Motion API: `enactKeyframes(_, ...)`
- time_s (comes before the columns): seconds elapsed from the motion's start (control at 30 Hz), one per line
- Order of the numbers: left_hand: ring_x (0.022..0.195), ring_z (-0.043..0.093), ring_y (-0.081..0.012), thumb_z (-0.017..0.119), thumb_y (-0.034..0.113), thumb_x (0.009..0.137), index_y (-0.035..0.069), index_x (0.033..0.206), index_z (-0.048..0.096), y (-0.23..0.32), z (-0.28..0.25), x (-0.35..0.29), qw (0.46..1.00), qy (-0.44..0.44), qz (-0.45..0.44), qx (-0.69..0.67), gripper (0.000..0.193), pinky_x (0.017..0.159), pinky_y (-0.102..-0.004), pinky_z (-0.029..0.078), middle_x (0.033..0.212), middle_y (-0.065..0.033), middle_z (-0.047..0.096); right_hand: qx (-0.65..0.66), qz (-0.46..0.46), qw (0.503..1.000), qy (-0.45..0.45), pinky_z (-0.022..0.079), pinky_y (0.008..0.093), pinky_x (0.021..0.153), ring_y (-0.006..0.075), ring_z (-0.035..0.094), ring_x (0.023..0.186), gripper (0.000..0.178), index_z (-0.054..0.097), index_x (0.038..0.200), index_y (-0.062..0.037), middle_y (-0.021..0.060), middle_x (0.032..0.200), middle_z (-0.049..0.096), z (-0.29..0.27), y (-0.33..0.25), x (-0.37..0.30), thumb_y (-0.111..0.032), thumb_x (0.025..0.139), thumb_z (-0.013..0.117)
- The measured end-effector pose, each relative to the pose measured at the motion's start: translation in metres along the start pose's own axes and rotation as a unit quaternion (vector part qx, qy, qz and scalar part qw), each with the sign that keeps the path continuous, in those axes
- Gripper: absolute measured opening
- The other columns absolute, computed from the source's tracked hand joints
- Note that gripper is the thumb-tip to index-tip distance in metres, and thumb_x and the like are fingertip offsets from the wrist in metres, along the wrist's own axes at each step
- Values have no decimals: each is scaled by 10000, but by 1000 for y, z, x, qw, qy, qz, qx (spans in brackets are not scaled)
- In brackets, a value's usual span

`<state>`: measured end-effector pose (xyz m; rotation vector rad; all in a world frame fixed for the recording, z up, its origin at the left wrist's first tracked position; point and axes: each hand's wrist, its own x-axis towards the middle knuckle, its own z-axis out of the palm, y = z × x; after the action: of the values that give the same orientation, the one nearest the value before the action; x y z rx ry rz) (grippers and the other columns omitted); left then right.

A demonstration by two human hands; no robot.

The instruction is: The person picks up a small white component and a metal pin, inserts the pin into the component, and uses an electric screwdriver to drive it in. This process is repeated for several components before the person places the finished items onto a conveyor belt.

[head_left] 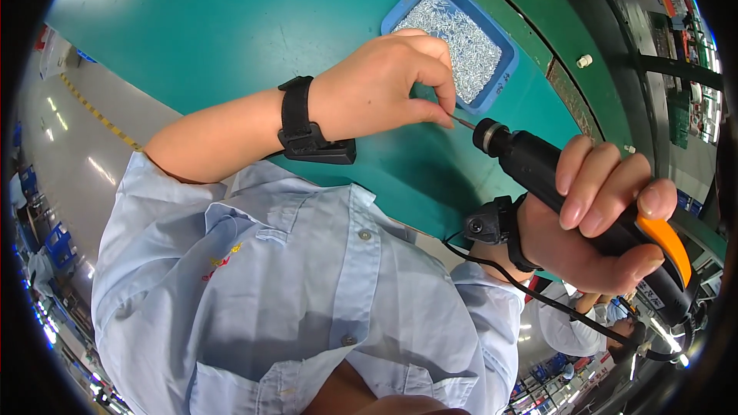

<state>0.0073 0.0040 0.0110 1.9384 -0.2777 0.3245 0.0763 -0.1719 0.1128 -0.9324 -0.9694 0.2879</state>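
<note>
My right hand (588,219) is wrapped round a black electric screwdriver (532,160) with an orange lever. The tool is tilted, its thin bit (463,122) aimed up and left. At the bit's tip, my left hand (388,81) makes a pinch with thumb and forefinger. What lies between those fingertips, if anything, is too small and covered to make out. Just beyond the left hand sits a blue tray (503,81) holding a heap of small silver screws (453,31). The left hand overlaps the tray's near edge in the picture.
A green work surface (215,23) lies under the tray. Along its far right runs a dark green metal frame (538,0) with white knobs. A black cable (538,296) hangs by my right wrist. Another person (569,323) is at the lower right.
</note>
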Motion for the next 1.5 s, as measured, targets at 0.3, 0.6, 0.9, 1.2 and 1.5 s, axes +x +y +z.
enactKeyframes(0.3,809,547,-219,742,122,658,76,808,641,1,4,-4,987,14,-2,159,187,733,-334,436,827,-41,569,-34,13,999,-20,327,255,507,93,434,507,372,495,1014,-41,-4,632,442,-9,10,2,-383,867,483)
enactKeyframes(0.6,714,583,-226,709,63,679,46,899,618,-15,2,-3,993,-107,-39,29,239,639,-318,473,860,-71,602,-20,15,1000,-13,318,262,498,100,409,494,376,494,1003,-34,4,618,422,-5,19,-1,-385,873,463)
enactKeyframes(0.9,750,604,-184,659,-31,693,23,904,616,-18,-3,-5,979,-128,-137,-76,222,686,-278,498,877,-79,618,-30,-3,1000,-5,322,269,485,111,414,490,375,495,1001,-36,9,603,416,-3,31,-2,-388,879,454)
enactKeyframes(1.2,749,636,-188,670,-14,686,29,919,635,-21,-1,-6,979,-124,-133,-91,239,667,-296,504,831,-99,656,-42,8,999,-4,342,281,478,123,416,463,372,484,986,-36,15,581,422,2,39,-6,-391,874,463)
enactKeyframes(1.5,759,644,-184,677,-12,681,15,920,638,-24,1,-7,978,-109,-143,-108,244,673,-292,508,828,-101,664,-78,35,996,11,352,285,475,128,419,457,354,472,959,-37,19,578,426,8,45,-7,-381,878,460)
